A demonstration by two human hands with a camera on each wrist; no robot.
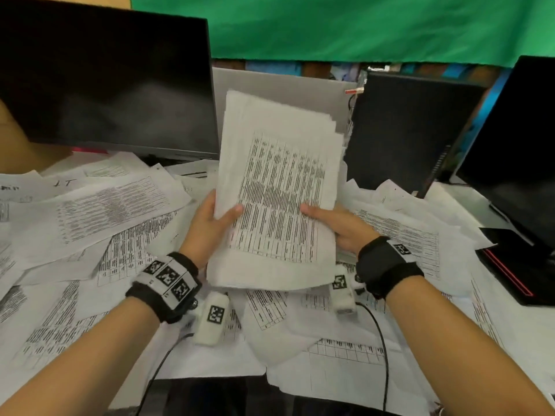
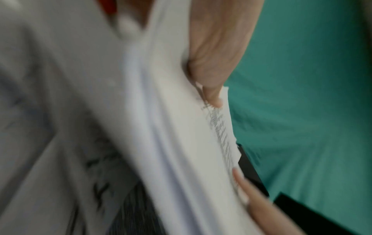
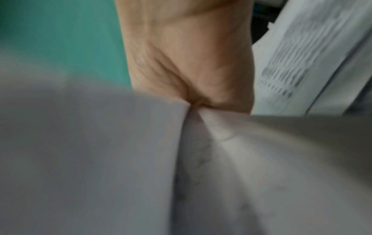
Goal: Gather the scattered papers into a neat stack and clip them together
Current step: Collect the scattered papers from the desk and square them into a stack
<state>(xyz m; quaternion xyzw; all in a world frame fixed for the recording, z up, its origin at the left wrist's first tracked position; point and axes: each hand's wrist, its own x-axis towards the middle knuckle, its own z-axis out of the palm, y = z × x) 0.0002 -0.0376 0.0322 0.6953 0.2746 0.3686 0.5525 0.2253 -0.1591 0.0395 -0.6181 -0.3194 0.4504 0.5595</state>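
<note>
A thick stack of printed papers (image 1: pixel 279 187) is held up above the desk, its top edges uneven. My left hand (image 1: pixel 210 223) grips its left edge with the thumb on the front sheet. My right hand (image 1: pixel 336 226) grips the right edge the same way. In the left wrist view the stack (image 2: pixel 181 127) runs edge-on with my left hand's (image 2: pixel 211 63) thumb on it. The right wrist view is blurred, showing the palm of my right hand (image 3: pixel 191 63) against the sheets (image 3: pixel 120 159). Many loose printed papers (image 1: pixel 99 211) lie scattered over the desk. No clip is visible.
A dark monitor (image 1: pixel 105 79) stands at the back left, a black computer tower (image 1: pixel 405 130) at the back right and another black screen (image 1: pixel 516 151) at the far right. A black device with red trim (image 1: pixel 516 262) lies on the right. Wrist-camera cables (image 1: pixel 381 340) trail over the papers.
</note>
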